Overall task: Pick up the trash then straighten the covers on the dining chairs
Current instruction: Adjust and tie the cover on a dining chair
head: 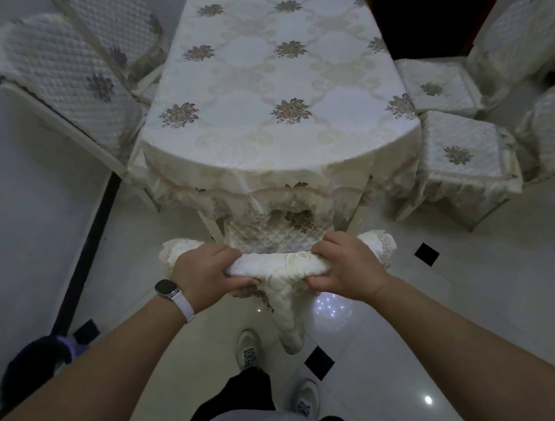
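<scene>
At the near end of the counter (262,86), my left hand (206,268) and right hand (345,269) each clench the bunched chair cover (286,268); I should draw it down evenly.

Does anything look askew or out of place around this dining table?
Yes. The near chair's cover is bunched into a roll along the backrest top, with a flap dangling toward the floor instead of lying flat. The left hand and right hand grip it.
</scene>
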A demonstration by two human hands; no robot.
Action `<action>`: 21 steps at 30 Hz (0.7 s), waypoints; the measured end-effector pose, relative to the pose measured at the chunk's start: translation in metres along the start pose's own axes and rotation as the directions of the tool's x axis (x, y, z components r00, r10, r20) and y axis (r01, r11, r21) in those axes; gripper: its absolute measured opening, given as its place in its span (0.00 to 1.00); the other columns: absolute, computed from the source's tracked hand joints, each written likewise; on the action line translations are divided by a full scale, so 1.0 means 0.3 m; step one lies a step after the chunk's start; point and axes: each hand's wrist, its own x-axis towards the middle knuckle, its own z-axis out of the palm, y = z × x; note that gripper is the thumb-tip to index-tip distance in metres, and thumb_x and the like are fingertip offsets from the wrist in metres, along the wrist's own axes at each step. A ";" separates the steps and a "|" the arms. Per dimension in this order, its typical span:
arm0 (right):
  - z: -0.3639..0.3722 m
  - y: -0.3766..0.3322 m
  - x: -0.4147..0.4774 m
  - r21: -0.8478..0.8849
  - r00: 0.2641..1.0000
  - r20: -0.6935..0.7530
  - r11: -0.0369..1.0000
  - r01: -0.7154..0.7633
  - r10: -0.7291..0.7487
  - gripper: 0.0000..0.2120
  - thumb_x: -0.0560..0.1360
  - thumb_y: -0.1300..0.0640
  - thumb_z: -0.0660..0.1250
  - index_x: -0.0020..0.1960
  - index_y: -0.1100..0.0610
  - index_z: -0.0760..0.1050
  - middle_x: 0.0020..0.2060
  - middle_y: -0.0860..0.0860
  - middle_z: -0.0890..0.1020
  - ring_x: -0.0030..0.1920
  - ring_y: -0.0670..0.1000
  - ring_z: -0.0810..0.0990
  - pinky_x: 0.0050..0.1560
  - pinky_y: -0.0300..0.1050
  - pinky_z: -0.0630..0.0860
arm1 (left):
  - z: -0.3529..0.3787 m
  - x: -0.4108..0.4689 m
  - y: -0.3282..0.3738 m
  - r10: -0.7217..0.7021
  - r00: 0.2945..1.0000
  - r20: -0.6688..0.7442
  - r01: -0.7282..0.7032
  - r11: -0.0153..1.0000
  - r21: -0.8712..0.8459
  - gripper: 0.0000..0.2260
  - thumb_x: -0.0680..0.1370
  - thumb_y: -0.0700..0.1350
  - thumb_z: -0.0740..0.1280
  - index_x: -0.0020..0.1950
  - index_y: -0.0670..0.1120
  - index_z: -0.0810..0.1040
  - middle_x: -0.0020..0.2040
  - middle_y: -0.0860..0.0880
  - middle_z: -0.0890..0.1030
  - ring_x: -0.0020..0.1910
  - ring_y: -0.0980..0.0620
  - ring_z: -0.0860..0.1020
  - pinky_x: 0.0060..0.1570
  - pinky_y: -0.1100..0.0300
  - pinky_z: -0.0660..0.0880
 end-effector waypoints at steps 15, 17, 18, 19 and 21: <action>-0.011 0.001 -0.003 -0.029 0.999 0.050 1.000 -0.001 0.003 0.22 0.63 0.39 0.68 0.43 0.58 0.81 0.34 0.50 0.75 0.33 0.50 0.72 0.34 0.40 0.66 | 0.007 -0.001 0.011 -0.013 1.000 -0.011 0.013 0.998 -0.055 0.28 0.69 0.73 0.63 0.41 0.49 0.83 0.35 0.52 0.80 0.35 0.51 0.78 0.26 0.59 0.73; -0.011 -0.001 -0.019 -0.030 0.998 0.060 1.000 -0.004 0.006 0.22 0.64 0.39 0.68 0.44 0.57 0.81 0.34 0.50 0.75 0.33 0.51 0.72 0.34 0.41 0.67 | 0.007 -0.013 0.020 -0.011 1.000 0.003 0.012 0.998 -0.055 0.28 0.70 0.73 0.62 0.42 0.48 0.84 0.36 0.52 0.81 0.36 0.51 0.79 0.28 0.58 0.74; -0.010 -0.002 -0.026 -0.028 0.998 0.061 1.000 -0.006 0.008 0.22 0.64 0.39 0.68 0.44 0.57 0.81 0.34 0.50 0.75 0.33 0.51 0.72 0.34 0.41 0.68 | 0.007 -0.020 0.024 -0.018 1.000 0.012 0.019 0.999 -0.049 0.29 0.70 0.73 0.61 0.42 0.48 0.84 0.37 0.52 0.81 0.37 0.51 0.79 0.29 0.58 0.75; -0.008 -0.004 -0.031 -0.026 0.998 0.062 1.000 -0.010 0.011 0.22 0.64 0.39 0.68 0.45 0.57 0.81 0.35 0.50 0.75 0.33 0.50 0.72 0.33 0.41 0.68 | 0.007 -0.028 0.028 -0.030 0.999 0.018 0.031 0.998 -0.048 0.29 0.70 0.73 0.61 0.42 0.48 0.84 0.38 0.52 0.82 0.37 0.51 0.79 0.30 0.58 0.75; -0.007 -0.010 -0.041 -0.019 0.998 0.058 1.000 -0.018 0.019 0.22 0.64 0.40 0.68 0.45 0.57 0.81 0.35 0.50 0.76 0.34 0.50 0.72 0.34 0.42 0.70 | 0.008 -0.042 0.035 -0.073 0.997 0.032 0.075 0.995 -0.063 0.29 0.70 0.73 0.62 0.44 0.48 0.84 0.39 0.52 0.82 0.39 0.51 0.80 0.33 0.61 0.75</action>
